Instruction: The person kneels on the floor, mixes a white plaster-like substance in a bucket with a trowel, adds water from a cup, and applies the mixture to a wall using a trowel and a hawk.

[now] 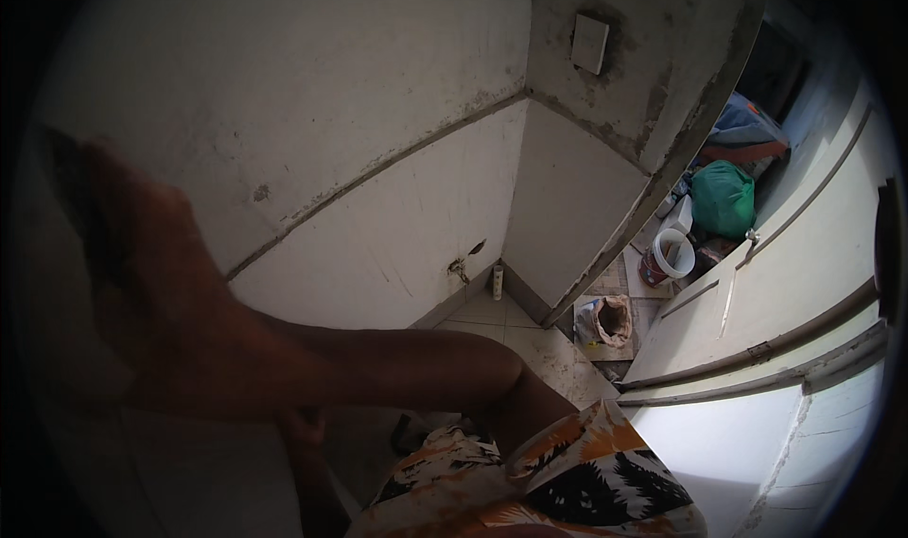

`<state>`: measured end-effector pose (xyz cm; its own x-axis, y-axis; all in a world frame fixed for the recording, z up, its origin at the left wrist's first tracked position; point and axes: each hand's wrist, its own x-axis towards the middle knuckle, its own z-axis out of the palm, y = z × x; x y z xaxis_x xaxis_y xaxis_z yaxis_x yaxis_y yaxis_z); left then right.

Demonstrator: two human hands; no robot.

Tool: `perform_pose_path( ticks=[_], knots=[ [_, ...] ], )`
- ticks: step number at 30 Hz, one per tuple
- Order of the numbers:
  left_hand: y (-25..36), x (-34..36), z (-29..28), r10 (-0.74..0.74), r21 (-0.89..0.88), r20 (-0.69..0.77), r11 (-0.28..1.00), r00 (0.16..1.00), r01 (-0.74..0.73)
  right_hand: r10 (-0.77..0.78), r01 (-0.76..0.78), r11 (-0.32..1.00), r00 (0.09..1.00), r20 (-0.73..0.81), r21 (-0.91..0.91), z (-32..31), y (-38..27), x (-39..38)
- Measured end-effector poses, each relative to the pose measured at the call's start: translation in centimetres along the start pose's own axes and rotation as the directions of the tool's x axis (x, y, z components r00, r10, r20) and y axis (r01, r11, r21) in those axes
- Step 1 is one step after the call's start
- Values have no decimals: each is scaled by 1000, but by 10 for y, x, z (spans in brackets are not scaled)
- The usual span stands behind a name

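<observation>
My right arm bends out of a patterned sleeve and reaches across to the left, close in front of me. At its far end my right hand (142, 207), dark and blurred, is raised against the pale wall (312, 75). It appears closed round a dark, flat thing (66, 164), whose kind the shadow hides. Lower down, my left hand (307, 426) shows in part below the right forearm, its own forearm rising from the lower edge. Its fingers are mostly hidden, so what it touches I cannot make out.
A white cylindrical container (497, 283) stands in the floor corner. Right of the wall's end lie an opened bag (610, 321), a white bucket (668, 256) and a green bundle (724, 199). A white door (757, 283) stands on the right. A white switch plate (589, 44) is on the wall.
</observation>
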<state>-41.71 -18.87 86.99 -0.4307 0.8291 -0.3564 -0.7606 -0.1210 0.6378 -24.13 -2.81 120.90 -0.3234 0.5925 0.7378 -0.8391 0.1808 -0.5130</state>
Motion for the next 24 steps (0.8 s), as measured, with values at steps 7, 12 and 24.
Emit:
perform_pose_path(
  ticks=[7, 12, 24],
  knots=[
    [12, 2, 34, 275, 401, 104, 868, 956, -293, 528, -549, 814, 562, -636, 191, -170, 33, -188],
    [34, 18, 96, 4, 208, 120, 978, 993, -29, 630, -472, 770, 460, -625, 429, -185, 33, -249],
    [-4, 13, 137, 133, 341, 40, 930, 990, -139, 531, -621, 756, 767, -359, -208, -129, -28, -134]
  ],
)
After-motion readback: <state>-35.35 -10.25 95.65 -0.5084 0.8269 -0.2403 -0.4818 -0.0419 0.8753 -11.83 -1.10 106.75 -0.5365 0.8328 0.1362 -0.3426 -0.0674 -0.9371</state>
